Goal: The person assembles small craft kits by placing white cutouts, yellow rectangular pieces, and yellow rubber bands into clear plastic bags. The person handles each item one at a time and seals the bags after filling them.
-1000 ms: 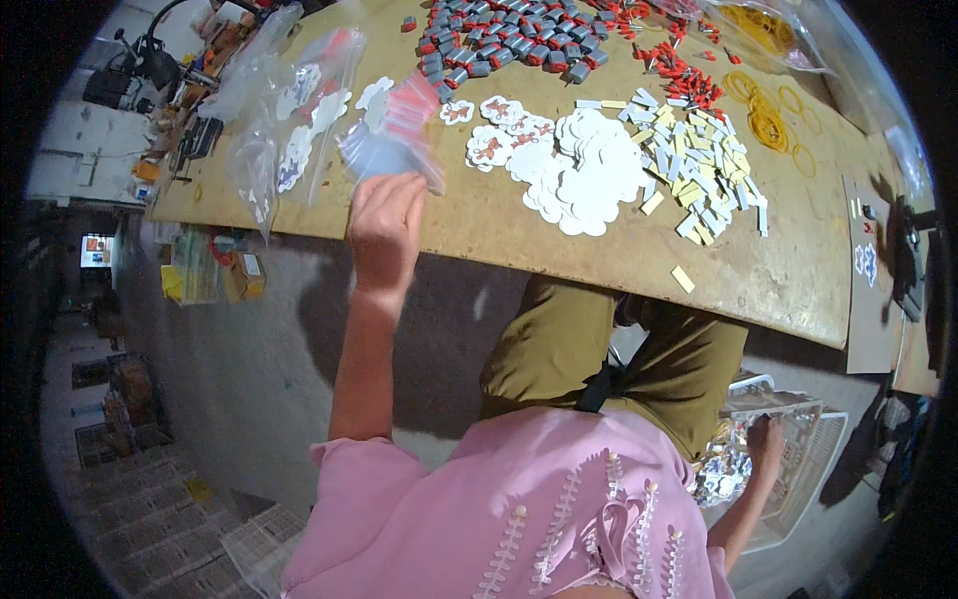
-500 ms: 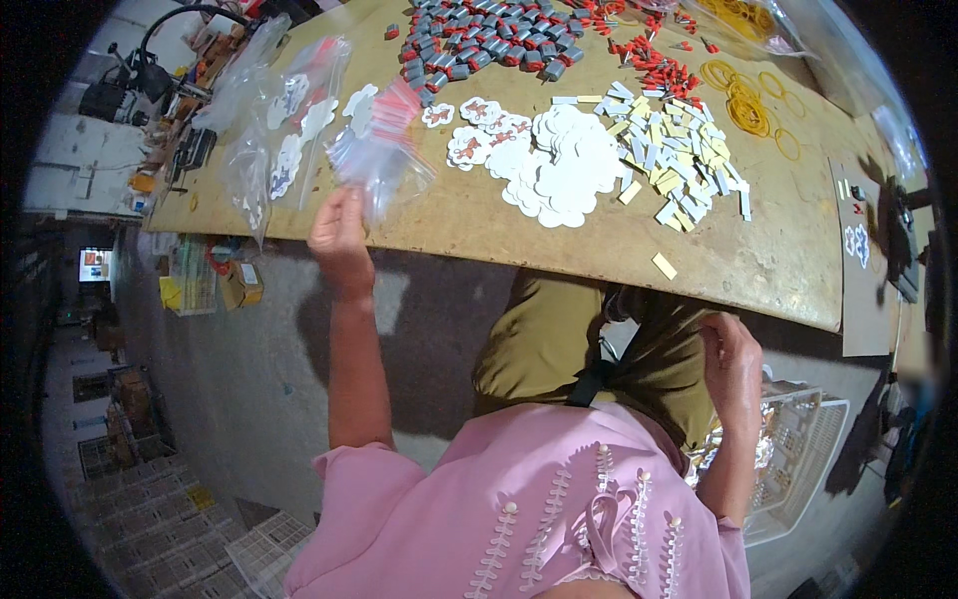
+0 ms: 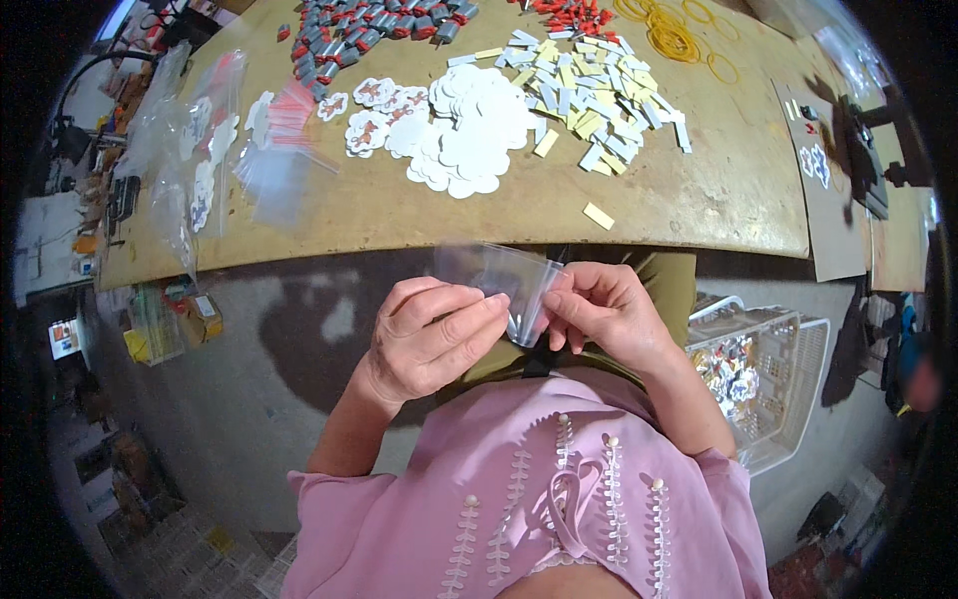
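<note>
A small clear plastic bag [image 3: 511, 280] is held over my lap, just in front of the table's near edge. My left hand [image 3: 424, 334] is closed on its left side, and my right hand [image 3: 609, 311] pinches its right edge. The bag looks bent between the hands; I see nothing plainly inside it. A fanned pile of similar clear bags with red edges [image 3: 282, 165] lies on the table to the left. To its right are white cloud-shaped cutouts [image 3: 464, 130] and some with brown printed figures [image 3: 367, 128].
Beyond lie grey-and-red small motors [image 3: 399, 22], yellow and white strips [image 3: 589, 95], small red parts [image 3: 569, 18] and yellow rubber bands [image 3: 671, 40]. Filled clear bags [image 3: 205, 140] lie at far left. A white plastic basket [image 3: 793, 399] with shiny packets stands at lower right.
My left hand has come from the bag pile to my lap with a clear bag. My right hand has risen and moved left to grip it. The view has shifted rightward.
</note>
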Demonstrator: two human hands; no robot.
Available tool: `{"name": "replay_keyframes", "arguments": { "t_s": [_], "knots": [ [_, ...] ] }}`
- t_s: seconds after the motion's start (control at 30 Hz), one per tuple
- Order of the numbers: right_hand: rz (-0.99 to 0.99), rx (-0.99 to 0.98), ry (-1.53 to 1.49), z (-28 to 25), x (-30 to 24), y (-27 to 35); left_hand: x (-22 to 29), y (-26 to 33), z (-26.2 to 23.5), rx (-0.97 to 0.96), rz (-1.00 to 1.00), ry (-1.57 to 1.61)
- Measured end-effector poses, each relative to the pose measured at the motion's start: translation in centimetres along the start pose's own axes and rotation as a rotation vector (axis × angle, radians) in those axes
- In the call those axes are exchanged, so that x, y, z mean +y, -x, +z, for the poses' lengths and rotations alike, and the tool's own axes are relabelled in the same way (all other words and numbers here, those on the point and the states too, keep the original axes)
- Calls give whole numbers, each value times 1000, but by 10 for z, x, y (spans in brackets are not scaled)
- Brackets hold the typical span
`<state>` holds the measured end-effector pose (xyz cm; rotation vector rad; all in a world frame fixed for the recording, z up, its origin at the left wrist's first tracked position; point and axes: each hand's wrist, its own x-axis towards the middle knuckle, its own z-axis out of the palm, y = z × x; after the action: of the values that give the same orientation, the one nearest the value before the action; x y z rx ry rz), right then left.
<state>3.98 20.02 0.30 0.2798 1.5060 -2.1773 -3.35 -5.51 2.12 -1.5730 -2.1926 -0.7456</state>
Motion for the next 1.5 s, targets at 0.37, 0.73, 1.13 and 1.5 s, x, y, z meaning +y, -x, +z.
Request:
{"name": "replay_keyframes", "arguments": {
  "t_s": [0.37,0.73,1.13,1.5],
  "knots": [
    [90,79,-142,-4,19,12,-6,24,24,154,-173,87],
    [105,59,-111,-2,54,22,-138,57,-66,128,-445,-673],
    [-152,275,-169,3,52,9,42,-15,59,-87,-779,619],
    [-188,293,-91,-3,63,8,42,-20,61,-83,-736,535]
  ]
}}
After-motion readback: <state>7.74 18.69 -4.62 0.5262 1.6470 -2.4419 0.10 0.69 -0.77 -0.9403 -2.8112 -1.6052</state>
